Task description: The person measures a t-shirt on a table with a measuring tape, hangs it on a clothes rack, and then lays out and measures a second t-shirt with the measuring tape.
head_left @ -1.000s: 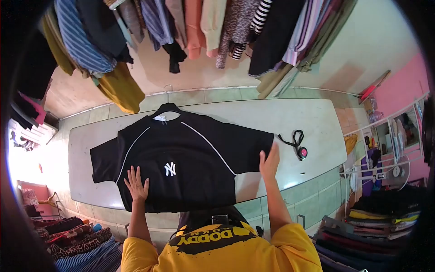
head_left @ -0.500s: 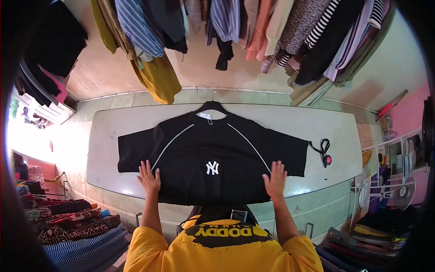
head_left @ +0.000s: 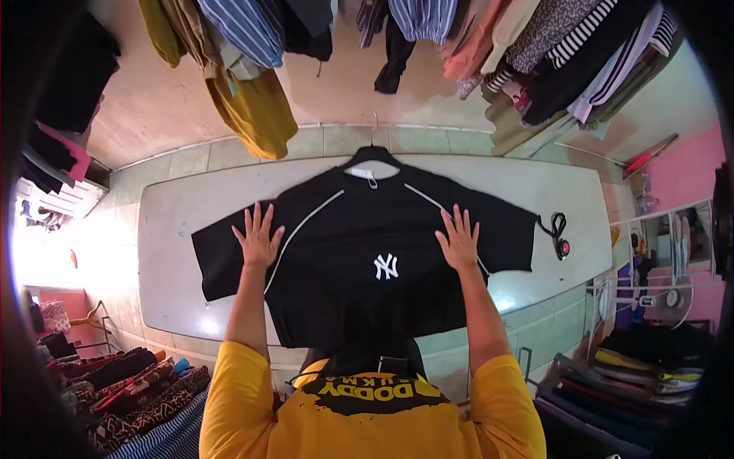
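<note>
A black T-shirt (head_left: 344,245) with white piping and a white chest emblem lies spread on a pale table (head_left: 170,252). A black hanger (head_left: 372,155) sits in its neck, its metal hook pointing to the wall. My left hand (head_left: 259,237) rests flat with fingers spread on the shirt, near the sleeve on the left of the view. On the other side, my right hand (head_left: 459,239) lies on the shirt beside the piping, fingers also apart. Neither hand grips anything. A white tag shows at the collar.
A black-corded round device (head_left: 563,247) lies by the sleeve on the right. Clothes (head_left: 264,111) hang above the table's far side. Folded clothes (head_left: 145,390) are stacked at lower left, with another stack (head_left: 604,402) at lower right. A fan (head_left: 673,298) stands at right.
Both hands have moved up the shirt, away from my body, from its lower sides to near the sleeves. The view has shifted, and the shirt lies nearer the device than a second ago.
</note>
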`<state>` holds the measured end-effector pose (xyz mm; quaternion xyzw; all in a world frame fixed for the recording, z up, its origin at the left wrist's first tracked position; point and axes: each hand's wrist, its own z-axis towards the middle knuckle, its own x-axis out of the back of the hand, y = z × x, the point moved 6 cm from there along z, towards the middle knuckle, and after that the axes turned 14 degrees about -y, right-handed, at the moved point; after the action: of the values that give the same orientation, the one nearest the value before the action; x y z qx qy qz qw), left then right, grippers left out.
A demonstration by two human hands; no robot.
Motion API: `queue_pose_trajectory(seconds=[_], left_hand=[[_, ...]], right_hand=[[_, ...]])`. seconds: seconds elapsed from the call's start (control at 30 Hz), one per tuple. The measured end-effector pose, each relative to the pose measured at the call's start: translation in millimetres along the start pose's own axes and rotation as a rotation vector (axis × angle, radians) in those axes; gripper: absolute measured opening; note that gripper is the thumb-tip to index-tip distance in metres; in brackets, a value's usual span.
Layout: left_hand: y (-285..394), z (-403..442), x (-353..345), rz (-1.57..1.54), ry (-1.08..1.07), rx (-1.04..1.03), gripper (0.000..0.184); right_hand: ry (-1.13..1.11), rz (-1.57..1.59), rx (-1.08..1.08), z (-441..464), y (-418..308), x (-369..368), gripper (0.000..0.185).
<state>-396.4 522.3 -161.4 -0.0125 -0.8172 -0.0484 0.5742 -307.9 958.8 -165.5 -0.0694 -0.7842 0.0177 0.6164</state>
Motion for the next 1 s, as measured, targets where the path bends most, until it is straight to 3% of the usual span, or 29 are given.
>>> queue_pose_trajectory(seconds=[0.13, 0.2, 0.27, 0.3, 0.37, 0.43, 0.6, 0.67, 0.77, 0.83, 0.93, 0.97, 1.0], left_hand=[[-2.1, -11.5, 9.5, -0.051, 0.040, -0.040, 0.054], [-3.4, -68.4, 28.9, -0.208, 0.372, -0.189, 0.041], [-12.8, -128.3, 15.0, -0.356, 0.403, -0.238, 0.008], [-22.7, -157.7, -8.6, -0.359, 0.409, -0.170, 0.010], [-30.5, -204.2, -47.4, -0.523, 0.171, -0.042, 0.013], [-20.2, -229.4, -51.6, -0.687, 0.105, 0.029, 0.015], [-23.3, -235.8, -60.0, -0.745, 0.165, 0.140, 0.014], [-15.8, -233.8, -54.8, -0.643, 0.137, 0.117, 0.011], [-18.0, -230.3, -64.6, -0.536, 0.110, 0.081, 0.011], [-20.0, -231.5, -60.1, -0.507, 0.126, 0.073, 0.012], [-53.7, -236.3, -65.2, -0.864, 0.174, 0.351, 0.009], [-57.4, -240.4, -65.5, -1.057, 0.297, 0.308, 0.009], [-59.1, -242.0, -66.2, -1.078, 0.330, 0.264, 0.009]], right_hand=[[0.069, 0.083, -0.041, -20.5, 8.0, -0.6, 0.057], [0.386, 0.287, -0.103, -82.8, 13.7, 24.0, 0.054], [0.613, 0.382, -0.311, -156.9, 30.9, -1.0, 0.037], [0.636, 0.352, -0.411, -190.0, 36.3, -18.8, 0.032], [0.559, 0.356, -0.479, -224.8, 38.6, -39.6, 0.030], [0.461, 0.596, -0.484, -236.6, 32.8, -51.8, 0.029], [0.470, 0.662, -0.524, -233.3, 38.3, -51.2, 0.018], [0.396, 0.197, -0.418, -224.6, 30.3, -44.7, 0.011], [0.317, 0.090, -0.447, -217.6, 32.5, -45.8, 0.008], [0.395, 0.263, -0.426, -221.2, 53.2, -48.1, 0.008], [0.563, 0.492, -0.421, -228.5, 63.6, -24.0, 0.008], [0.649, 0.554, -0.443, -234.9, 64.2, -13.0, 0.008], [0.577, 0.563, -0.415, -233.1, 64.8, -16.6, 0.009]])
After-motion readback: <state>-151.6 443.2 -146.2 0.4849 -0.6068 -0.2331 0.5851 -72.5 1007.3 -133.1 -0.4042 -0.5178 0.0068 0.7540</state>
